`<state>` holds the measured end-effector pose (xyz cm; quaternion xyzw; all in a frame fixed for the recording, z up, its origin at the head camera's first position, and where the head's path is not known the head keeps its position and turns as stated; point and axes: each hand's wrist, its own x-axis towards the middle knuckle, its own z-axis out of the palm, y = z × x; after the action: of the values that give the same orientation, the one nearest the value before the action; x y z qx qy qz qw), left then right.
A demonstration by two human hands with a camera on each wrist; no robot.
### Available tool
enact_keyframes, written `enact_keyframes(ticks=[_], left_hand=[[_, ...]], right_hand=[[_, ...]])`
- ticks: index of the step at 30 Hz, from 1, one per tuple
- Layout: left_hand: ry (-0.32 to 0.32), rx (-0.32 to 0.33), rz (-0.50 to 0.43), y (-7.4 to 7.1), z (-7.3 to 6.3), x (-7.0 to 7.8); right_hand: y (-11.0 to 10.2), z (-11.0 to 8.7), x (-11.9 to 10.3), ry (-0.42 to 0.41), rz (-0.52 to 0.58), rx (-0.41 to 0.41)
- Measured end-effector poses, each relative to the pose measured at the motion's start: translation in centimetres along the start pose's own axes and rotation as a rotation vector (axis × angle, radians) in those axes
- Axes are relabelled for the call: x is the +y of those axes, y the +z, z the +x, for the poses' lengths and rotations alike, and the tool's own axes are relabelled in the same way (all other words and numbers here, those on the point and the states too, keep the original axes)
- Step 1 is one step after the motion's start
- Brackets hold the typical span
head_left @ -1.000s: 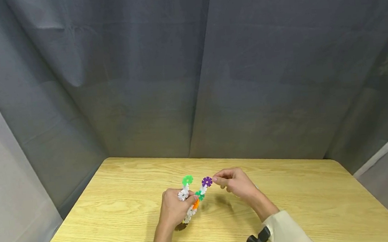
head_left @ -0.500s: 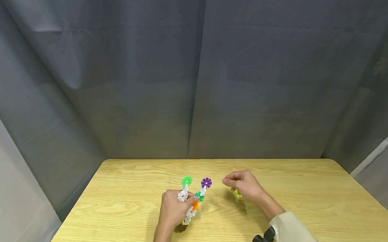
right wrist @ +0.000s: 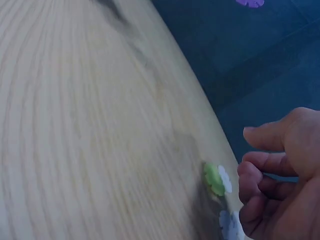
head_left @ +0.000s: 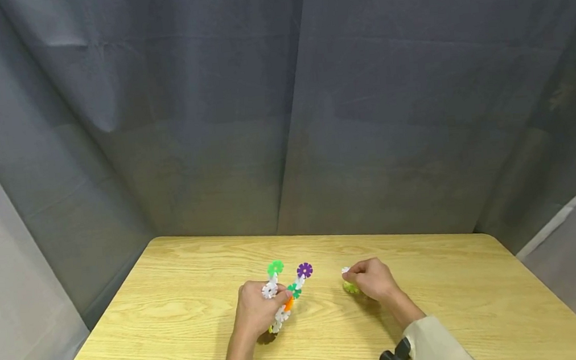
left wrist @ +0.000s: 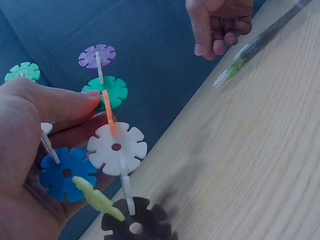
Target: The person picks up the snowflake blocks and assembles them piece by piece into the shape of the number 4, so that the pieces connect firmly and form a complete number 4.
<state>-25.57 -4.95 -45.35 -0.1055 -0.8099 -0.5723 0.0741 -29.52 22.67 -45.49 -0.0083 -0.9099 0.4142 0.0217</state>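
My left hand (head_left: 258, 308) grips a chain of notched plastic flower discs slotted together, the thumb pressing near the green disc (left wrist: 114, 95). One end shows a purple disc (head_left: 304, 270), the other a light green disc (head_left: 275, 268). Lower in the chain are an orange disc (left wrist: 109, 115), a white disc (left wrist: 132, 147), a blue disc (left wrist: 60, 182) and a dark brown disc (left wrist: 152, 215). My right hand (head_left: 376, 280) hovers above the table with fingers loosely bent, thumb and forefinger apart, holding nothing. Under it lie a yellow-green disc (right wrist: 214, 180) and a white disc (right wrist: 229, 225).
Everything is over a wood-grain table (head_left: 185, 303). Dark grey cloth (head_left: 213, 152) hangs behind its far edge, with paler cloth (head_left: 9, 284) at the left side. Black wrist cameras (head_left: 395, 358) sit at both cuffs.
My right hand has left the purple disc and moved right, over the loose discs on the table. The left hand and the chain have stayed nearly still.
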Motion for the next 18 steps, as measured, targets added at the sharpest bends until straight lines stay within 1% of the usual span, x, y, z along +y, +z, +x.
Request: enact_keyframes(ticks=[8, 15, 18], left_hand=[[-0.029, -0.011, -0.022, -0.2, -0.1, 0.1], [-0.007, 0.0, -0.034, -0.3, 0.0, -0.1], [-0.011, 0.005, -0.04, -0.3, 0.0, -0.2]], right_hand=[[0.5, 0.2, 1.1, 0.001, -0.091, 0.02], [1.0, 0.3, 1.4, 0.033, -0.152, 0.011], [1.3, 0.3, 1.5, 0.052, -0.185, 0.007]])
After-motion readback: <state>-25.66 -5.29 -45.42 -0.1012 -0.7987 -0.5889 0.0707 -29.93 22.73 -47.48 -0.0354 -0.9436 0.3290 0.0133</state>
